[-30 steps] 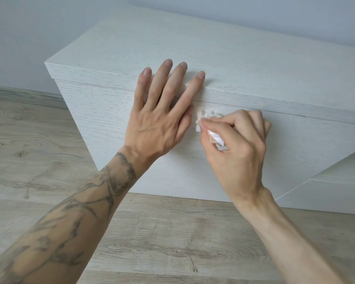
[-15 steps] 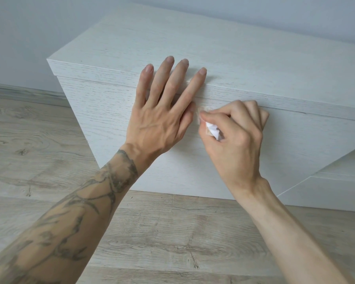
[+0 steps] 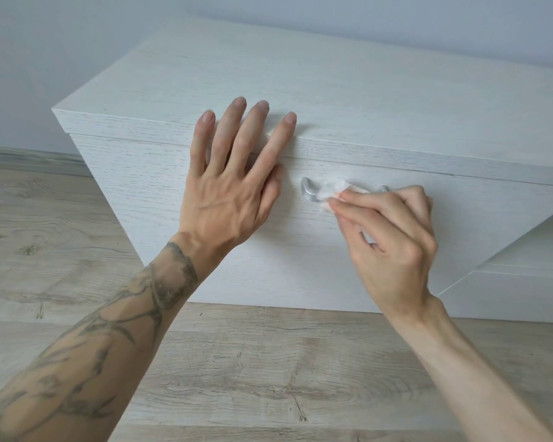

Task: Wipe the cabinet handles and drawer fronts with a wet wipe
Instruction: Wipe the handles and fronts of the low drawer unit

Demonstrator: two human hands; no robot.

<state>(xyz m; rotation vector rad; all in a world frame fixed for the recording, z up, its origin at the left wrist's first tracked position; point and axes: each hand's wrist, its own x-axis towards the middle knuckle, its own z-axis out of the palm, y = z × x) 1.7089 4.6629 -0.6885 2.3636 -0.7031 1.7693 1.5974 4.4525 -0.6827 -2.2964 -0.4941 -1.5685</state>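
A pale wall (image 3: 77,43) and a wood-look floor (image 3: 268,378) frame a low white cabinet (image 3: 332,90) with a grained finish, seen from above. Its upper drawer front (image 3: 300,256) carries one metal handle (image 3: 308,189), a short bar with bent ends.

The left hand (image 3: 230,199) lies flat on the drawer front just left of the handle. Its fingers are straight and spread, with the tips reaching over the cabinet's top edge. Its grip is open and holds nothing; it seems to be steadying the drawer.

The right hand (image 3: 393,247) pinches a crumpled wipe (image 3: 329,193) between thumb and fingertips, so its grip is closed on the wipe. The wipe is pressed onto the bar just right of the handle's left bend. That bend shows bare, and the far end peeks out above the knuckles.

The step in hand looks like the handle wipe, and it appears to be partway along the bar. No damp sheen or streak shows on the drawer front, so I cannot tell whether that panel has been wiped. If not, it remains to be done, along with the rest of the bar.

A second white front (image 3: 508,291) sits lower at the right, only partly in view, and no handle shows on it. It probably needs wiping too. I judge the task to be in an early or middle stage, not near its end.
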